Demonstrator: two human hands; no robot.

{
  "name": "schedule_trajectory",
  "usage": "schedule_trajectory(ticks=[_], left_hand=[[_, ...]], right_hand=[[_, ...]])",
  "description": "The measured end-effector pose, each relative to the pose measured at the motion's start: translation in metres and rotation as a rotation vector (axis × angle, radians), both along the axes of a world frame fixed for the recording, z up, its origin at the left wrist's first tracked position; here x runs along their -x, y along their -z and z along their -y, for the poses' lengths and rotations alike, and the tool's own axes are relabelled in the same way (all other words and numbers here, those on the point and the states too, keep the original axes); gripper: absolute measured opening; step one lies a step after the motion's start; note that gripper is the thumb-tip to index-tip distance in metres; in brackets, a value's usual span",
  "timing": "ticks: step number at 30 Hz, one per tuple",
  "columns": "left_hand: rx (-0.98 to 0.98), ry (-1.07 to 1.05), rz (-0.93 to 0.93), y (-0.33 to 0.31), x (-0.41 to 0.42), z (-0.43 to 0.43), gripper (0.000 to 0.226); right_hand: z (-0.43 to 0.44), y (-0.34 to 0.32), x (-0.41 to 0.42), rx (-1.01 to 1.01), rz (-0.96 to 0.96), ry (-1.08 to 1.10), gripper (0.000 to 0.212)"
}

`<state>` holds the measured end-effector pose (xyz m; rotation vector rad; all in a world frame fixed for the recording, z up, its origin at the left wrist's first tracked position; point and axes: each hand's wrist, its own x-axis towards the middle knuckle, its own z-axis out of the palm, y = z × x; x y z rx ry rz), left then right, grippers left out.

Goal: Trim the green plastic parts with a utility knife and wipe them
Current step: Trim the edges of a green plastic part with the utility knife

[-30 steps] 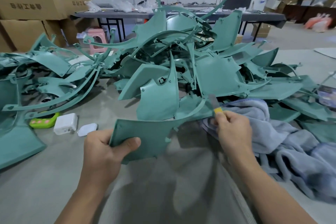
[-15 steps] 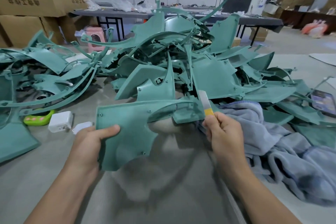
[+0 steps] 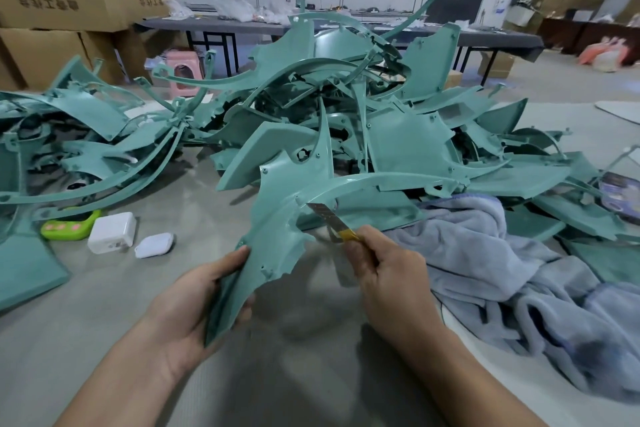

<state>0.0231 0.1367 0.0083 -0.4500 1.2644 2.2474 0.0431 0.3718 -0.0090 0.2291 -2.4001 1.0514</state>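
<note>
The left hand [image 3: 194, 302] comes in with its palm turned inward, fingers and thumb curled round the lower end of a green plastic part [image 3: 277, 236]. The hands hold this part upright above the grey counter [image 3: 104, 305], in front of the pile of green parts [image 3: 398, 135]. The right hand [image 3: 388, 274] is closed tightly round a utility knife [image 3: 329, 222], its blade angled up and left against the part's inner curved edge, beside a blue-grey towel [image 3: 485, 253].

Bare left hand [image 3: 194, 298], bare right hand [image 3: 391, 274]; both forearms bare to the frame edge
</note>
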Motion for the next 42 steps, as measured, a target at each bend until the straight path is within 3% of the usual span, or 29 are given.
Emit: schedule_trajectory(ticks=[11,18,21,24,26,31,33,37,39,42], left_hand=[[0.047,0.181,0.119,0.006,-0.001,-0.008,0.023],[0.071,0.147,0.121,0.002,0.002,-0.011,0.023],[0.054,0.118,0.118,0.002,0.0,-0.011,0.021],[0.017,0.123,0.108,0.0,-0.004,-0.011,0.02],[0.005,0.136,0.106,-0.001,-0.006,-0.011,0.022],[0.041,0.122,0.099,-0.003,-0.005,-0.012,0.02],[0.04,0.117,0.095,-0.004,-0.005,-0.012,0.02],[0.038,0.128,0.087,-0.004,-0.008,-0.011,0.02],[0.04,0.129,0.094,-0.003,-0.007,-0.01,0.017],[0.066,0.109,0.1,0.0,-0.003,-0.008,0.028]], right_hand=[[0.001,-0.002,0.002,-0.016,-0.094,0.041,0.027],[-0.021,-0.006,0.007,0.203,-0.152,0.445,0.035],[-0.014,-0.005,-0.002,0.139,-0.17,0.188,0.031],[0.001,-0.001,-0.003,-0.109,-0.072,0.024,0.024],[0.0,-0.002,0.003,-0.14,-0.132,0.128,0.02],[-0.027,-0.01,0.008,0.169,-0.131,0.494,0.028],[-0.029,-0.009,0.004,0.143,-0.191,0.463,0.027],[-0.01,-0.003,-0.001,-0.118,-0.248,0.206,0.02],[-0.009,-0.005,0.005,-0.121,-0.239,0.309,0.023],[-0.026,-0.012,0.008,0.076,-0.175,0.532,0.029]])
